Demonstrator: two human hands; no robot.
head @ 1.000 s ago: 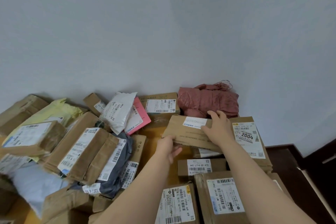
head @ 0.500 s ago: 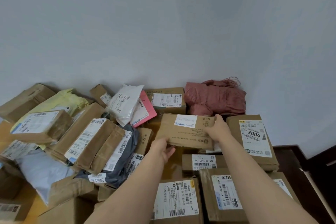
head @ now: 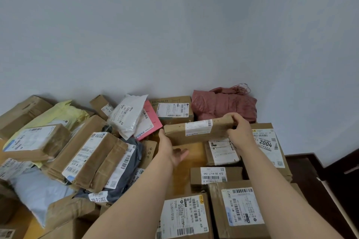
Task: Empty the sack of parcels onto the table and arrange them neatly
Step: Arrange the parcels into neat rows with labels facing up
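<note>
1. While the box (head: 196,131) is being held edge-on above the bare table (head: 182,178), its right end is being gripped by the right hand (head: 236,130) and its left merely touched by the open left hand (head: 171,151).
2. A drop is being risked by that one-ended grip.
3. Half a second ago, its broad face was being shown.

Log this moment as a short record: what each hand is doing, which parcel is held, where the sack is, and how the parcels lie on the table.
Held parcel: flat brown parcel, tilted, held off the table
Right hand: grips the parcel's right end
Left hand: open, thumb at the parcel's left end
Sack: red sack, crumpled against the wall
Right side: boxes side by side, labels up, including the 2004 box
Left side: loose heap of boxes and mailers
</note>
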